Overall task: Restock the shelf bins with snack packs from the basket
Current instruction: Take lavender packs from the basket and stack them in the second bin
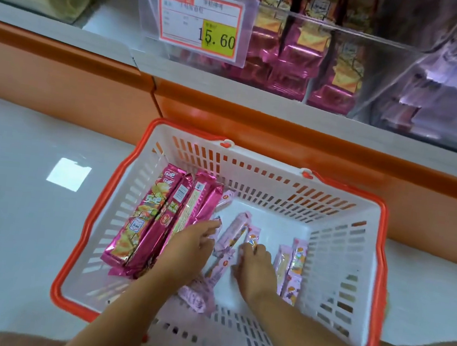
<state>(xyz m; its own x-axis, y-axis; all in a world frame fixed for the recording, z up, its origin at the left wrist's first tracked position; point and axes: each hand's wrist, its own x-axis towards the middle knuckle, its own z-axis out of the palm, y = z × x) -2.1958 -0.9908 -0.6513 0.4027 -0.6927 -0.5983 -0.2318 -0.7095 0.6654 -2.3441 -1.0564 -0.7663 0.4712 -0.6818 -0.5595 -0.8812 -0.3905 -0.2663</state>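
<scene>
A white basket (pixel 336 235) with an orange rim stands on the floor below the shelf. Several long magenta snack packs (pixel 146 220) lie along its left side. Small pale pink packs (pixel 234 231) are scattered on its floor, with a few more (pixel 292 267) leaning at the right. Both my hands reach into the basket. My left hand (pixel 190 246) has its fingers curled at a small pink pack near the magenta ones. My right hand (pixel 253 265) pinches the end of a small pink pack (pixel 253 236). Above, clear shelf bins (pixel 335 32) hold magenta packs (pixel 293 58) and pale purple packs (pixel 441 91).
A price tag (pixel 199 19) reading 15.60 hangs on the left bin's front. An orange shelf base (pixel 228 108) runs behind the basket. Pale glossy floor tiles (pixel 20 207) spread to the left. My knees show at the bottom corners.
</scene>
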